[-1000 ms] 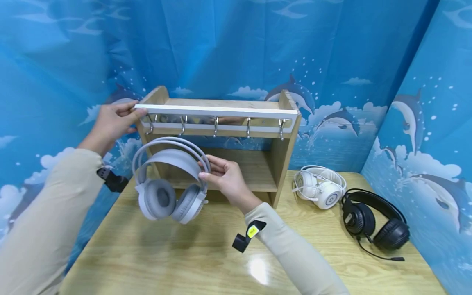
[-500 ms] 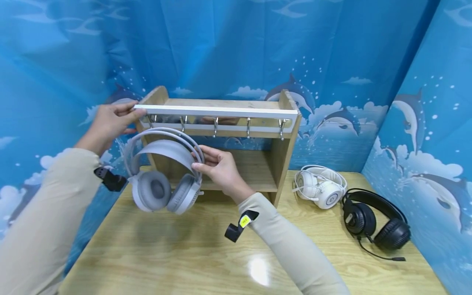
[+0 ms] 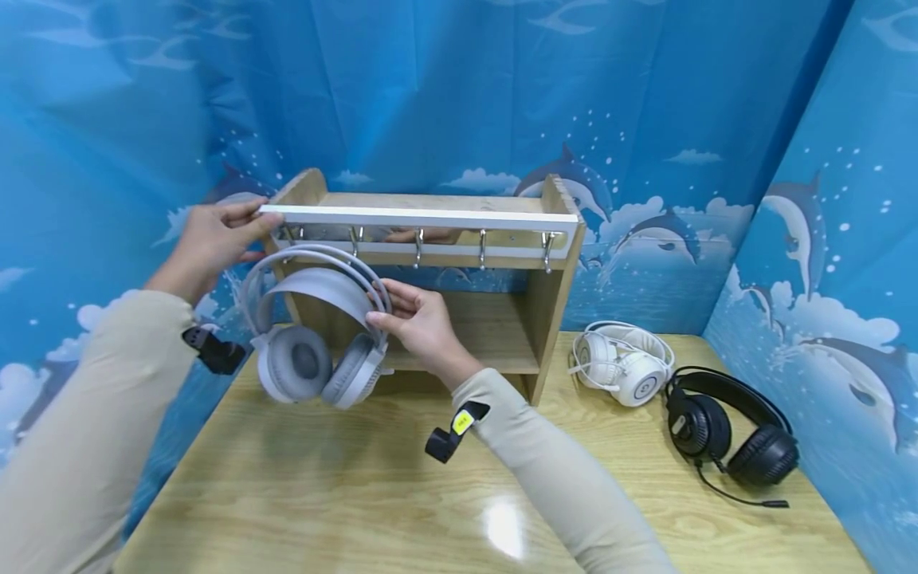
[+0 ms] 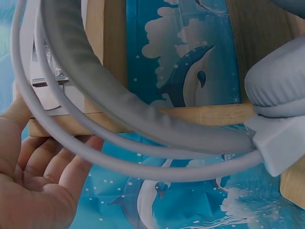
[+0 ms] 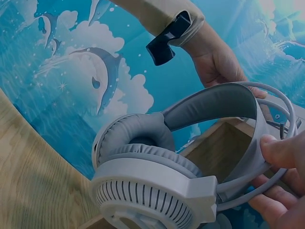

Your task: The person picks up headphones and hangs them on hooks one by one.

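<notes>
White headphones (image 3: 297,363) with grey ear cushions hang in front of the left half of a wooden shelf (image 3: 555,319), above the table. My right hand (image 3: 423,327) pinches the right side of their twin headband wires, thumb in front and fingers behind. In the head view the top of the wires overlaps the leftmost hooks (image 3: 355,239) under the white rail (image 3: 423,217). My left hand (image 3: 215,247) grips the shelf's upper left corner at the rail's end. The padded band (image 4: 143,124) crosses in front of the shelf in the left wrist view.
On the table (image 3: 344,494), right of the shelf, lie white headphones (image 3: 638,375) with a wire band. Beside them rests a black headset (image 3: 760,454) with a boom microphone. Blue dolphin-print curtains (image 3: 459,96) stand behind and at the right side.
My right hand has carried the headphones up and slightly left, bringing the headband wires to the hooks. My left hand keeps its grip on the shelf corner.
</notes>
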Tool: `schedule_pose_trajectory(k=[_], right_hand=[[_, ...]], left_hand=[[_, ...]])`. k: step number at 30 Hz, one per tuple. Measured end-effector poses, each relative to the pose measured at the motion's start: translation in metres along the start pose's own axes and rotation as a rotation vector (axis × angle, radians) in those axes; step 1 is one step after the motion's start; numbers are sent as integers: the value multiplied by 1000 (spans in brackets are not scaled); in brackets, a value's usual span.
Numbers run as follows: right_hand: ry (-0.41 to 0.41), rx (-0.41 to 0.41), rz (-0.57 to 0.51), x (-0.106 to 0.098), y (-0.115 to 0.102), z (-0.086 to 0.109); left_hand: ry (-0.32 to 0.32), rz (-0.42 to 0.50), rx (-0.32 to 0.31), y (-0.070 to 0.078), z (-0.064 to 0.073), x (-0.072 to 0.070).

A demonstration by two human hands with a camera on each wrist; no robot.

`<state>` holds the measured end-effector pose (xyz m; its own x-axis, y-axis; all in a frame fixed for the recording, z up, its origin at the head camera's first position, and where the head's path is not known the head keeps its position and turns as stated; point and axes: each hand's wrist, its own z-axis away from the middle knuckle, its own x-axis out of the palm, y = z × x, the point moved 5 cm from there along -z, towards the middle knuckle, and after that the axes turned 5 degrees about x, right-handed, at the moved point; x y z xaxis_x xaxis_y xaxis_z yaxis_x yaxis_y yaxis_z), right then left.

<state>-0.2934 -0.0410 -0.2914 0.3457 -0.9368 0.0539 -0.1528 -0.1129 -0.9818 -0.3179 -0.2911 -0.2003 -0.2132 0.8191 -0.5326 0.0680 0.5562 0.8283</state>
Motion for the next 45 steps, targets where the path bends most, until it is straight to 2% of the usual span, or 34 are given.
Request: schedule_pose_trajectory(k=[9, 18, 30, 45], right_hand=[[58, 14, -11, 9, 4, -4], [66, -10, 23, 17, -1, 0], [111, 34, 2, 22, 15, -4], [69, 20, 20, 18, 23, -12]], left_hand=[[-1, -19, 13, 2, 3, -2], [3, -24, 6, 3, 4, -1], [14, 1, 6, 1, 0, 1], [18, 8, 29, 1, 1, 1]])
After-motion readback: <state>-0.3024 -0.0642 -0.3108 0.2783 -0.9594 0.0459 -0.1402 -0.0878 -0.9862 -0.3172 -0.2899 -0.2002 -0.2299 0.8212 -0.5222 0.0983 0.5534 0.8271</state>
